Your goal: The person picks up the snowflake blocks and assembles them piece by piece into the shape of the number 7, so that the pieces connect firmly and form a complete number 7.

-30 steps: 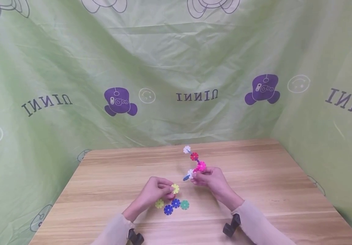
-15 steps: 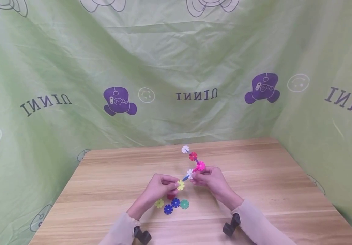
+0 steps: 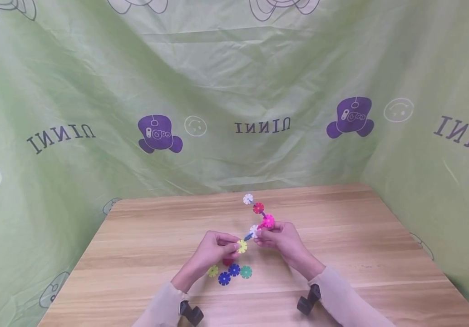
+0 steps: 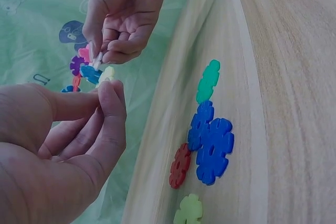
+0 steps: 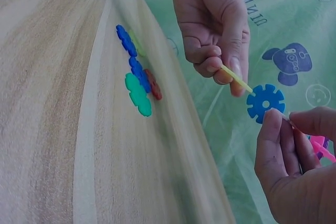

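My left hand (image 3: 211,252) pinches a yellow notched disc (image 3: 241,246) between thumb and fingers. My right hand (image 3: 285,240) pinches a white disc (image 3: 254,231) in a chain of discs. That chain runs up through a pink disc (image 3: 268,221) and a red disc (image 3: 258,208) to a white disc (image 3: 248,199) at its far end. At the near end is a blue disc (image 5: 265,103), whose edge meets the yellow disc's edge in the right wrist view. How deeply the two edges fit together I cannot tell.
On the wooden table (image 3: 136,272), below the hands, lie two dark blue discs (image 4: 214,150), a green disc (image 3: 246,272), a red disc (image 4: 180,166) and a yellow-green disc (image 3: 213,271). A green printed curtain (image 3: 218,91) hangs behind the table and along both sides.
My left hand has moved right and slightly up, bringing the yellow disc to the blue one at the chain's near end. My right hand has stayed nearly still.
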Motion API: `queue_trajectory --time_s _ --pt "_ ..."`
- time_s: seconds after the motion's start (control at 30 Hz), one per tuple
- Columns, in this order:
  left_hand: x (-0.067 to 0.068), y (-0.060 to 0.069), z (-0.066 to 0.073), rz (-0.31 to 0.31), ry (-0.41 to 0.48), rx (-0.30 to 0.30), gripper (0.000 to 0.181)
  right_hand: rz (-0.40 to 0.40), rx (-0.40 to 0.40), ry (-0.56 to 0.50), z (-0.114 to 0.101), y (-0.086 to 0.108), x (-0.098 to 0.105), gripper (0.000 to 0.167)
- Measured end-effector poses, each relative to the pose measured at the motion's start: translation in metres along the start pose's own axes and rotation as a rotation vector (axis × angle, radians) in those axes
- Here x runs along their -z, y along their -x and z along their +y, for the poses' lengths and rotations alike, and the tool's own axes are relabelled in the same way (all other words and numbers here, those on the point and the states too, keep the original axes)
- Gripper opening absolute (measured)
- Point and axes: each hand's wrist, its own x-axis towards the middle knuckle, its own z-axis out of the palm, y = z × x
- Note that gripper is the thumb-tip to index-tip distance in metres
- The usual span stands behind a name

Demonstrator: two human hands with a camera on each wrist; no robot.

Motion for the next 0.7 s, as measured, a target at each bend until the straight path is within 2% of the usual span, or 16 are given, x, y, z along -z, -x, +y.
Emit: queue_trajectory --time_s 0.23,0.7 --pt "-0.0008 -0.0020 -0.0019 -0.006 0.012 0.001 0.025 -0.012 -0.012 0.015 0.0011 -0.0017 -0.0003 0.030" --pt "-0.0031 -0.0041 0.0001 -0.007 -0.042 -0.029 0.022 -0.042 -0.010 0.062 -0.0007 -0.0032 0.0019 0.023"
